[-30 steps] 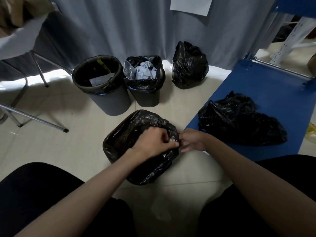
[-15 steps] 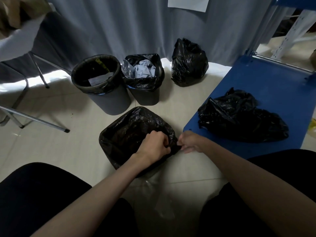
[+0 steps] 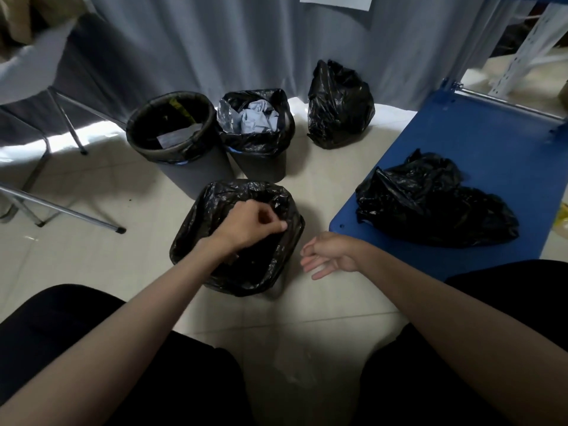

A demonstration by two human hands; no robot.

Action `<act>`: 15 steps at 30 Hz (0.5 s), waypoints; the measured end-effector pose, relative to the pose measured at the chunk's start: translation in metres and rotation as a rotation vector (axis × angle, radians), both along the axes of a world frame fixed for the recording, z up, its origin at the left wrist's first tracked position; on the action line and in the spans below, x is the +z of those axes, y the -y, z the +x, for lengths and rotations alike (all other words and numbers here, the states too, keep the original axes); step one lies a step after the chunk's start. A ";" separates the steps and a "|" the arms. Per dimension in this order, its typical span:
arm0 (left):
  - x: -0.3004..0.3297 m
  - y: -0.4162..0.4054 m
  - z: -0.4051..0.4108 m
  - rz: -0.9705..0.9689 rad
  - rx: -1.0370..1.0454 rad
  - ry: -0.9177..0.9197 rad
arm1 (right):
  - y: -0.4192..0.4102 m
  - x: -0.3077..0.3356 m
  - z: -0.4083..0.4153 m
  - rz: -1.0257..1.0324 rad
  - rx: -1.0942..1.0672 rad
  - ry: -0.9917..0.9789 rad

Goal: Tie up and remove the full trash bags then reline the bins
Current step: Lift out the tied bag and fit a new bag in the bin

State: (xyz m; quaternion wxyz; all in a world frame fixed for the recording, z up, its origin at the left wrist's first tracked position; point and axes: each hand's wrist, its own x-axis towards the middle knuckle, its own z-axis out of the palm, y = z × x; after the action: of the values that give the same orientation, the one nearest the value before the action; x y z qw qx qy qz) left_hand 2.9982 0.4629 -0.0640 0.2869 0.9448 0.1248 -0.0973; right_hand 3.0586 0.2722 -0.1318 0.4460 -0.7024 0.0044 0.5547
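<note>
A small bin lined with a black trash bag (image 3: 196, 229) stands on the floor between my knees. My left hand (image 3: 250, 222) reaches over its right rim and pinches the bag's edge there. Just right of the bin, my right hand (image 3: 330, 255) hovers with fingers loosely spread, holding nothing. Behind stand a round bin (image 3: 203, 167) with a black liner and some paper inside, and a smaller bin (image 3: 261, 139) whose black bag is full of grey wrapping. A tied full black bag (image 3: 338, 109) sits by the curtain.
A heap of loose black bags (image 3: 430, 201) lies on a blue flat cart (image 3: 491, 139) at right. A metal chair frame (image 3: 61, 207) stands at left. A grey curtain (image 3: 215, 41) closes off the back. My dark-clad knees fill the bottom corners.
My right hand has let go of the bag's edge and drawn back to the right, opening. The left hand shifted along the bin's right rim, still holding the liner.
</note>
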 end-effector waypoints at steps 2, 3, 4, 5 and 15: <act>0.011 -0.007 -0.020 0.073 -0.139 -0.188 | -0.005 0.001 -0.005 0.009 0.053 -0.020; 0.013 -0.007 -0.028 0.124 -0.196 -0.292 | -0.008 0.001 -0.007 0.013 0.076 -0.026; 0.011 -0.006 -0.035 0.211 -0.257 -0.368 | -0.011 0.001 -0.009 0.016 0.094 -0.030; 0.007 -0.004 -0.041 0.326 -0.316 -0.396 | -0.014 0.000 -0.011 0.017 0.104 -0.031; -0.024 0.034 -0.029 0.506 -0.302 -0.005 | -0.014 -0.007 -0.020 0.029 -0.049 -0.038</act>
State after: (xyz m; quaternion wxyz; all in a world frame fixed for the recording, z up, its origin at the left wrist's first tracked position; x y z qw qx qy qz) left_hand 2.9689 0.4288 -0.0885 0.0239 0.9940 0.0035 -0.1068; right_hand 3.0383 0.2858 -0.1389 0.4694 -0.6848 0.0222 0.5569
